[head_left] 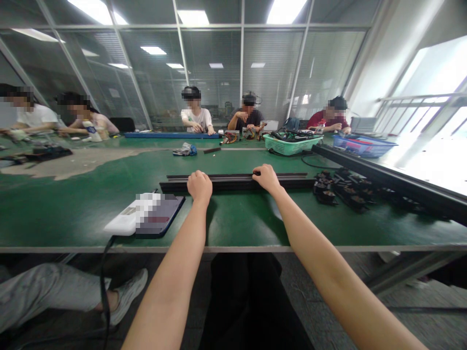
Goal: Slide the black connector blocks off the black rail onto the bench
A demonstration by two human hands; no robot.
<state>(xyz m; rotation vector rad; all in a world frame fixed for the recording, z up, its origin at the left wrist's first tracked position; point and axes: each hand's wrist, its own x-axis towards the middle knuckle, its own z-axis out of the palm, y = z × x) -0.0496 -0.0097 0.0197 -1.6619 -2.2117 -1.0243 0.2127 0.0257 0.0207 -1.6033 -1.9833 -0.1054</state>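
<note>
A long black profile bar [233, 185] lies crosswise on the green table, with a thinner black strip [292, 174] along its far side. My left hand [200, 186] is closed over the bar near its left end, its fingertips hidden behind the knuckles. Towards the bar's right end, my right hand [268, 178] has thumb and fingers pinched together. A small black part [257, 173] shows between them, too small to name more closely. Past the bar's right end lies a pile of small black parts [324, 188].
On the left are a white power bank [127, 218] and a dark phone-like slab [166, 221]. Long black bars [394, 175] run along the right. Farther back stand a green basket [292, 145] and a blue basket [365, 147]. Several people work across the table [233, 228].
</note>
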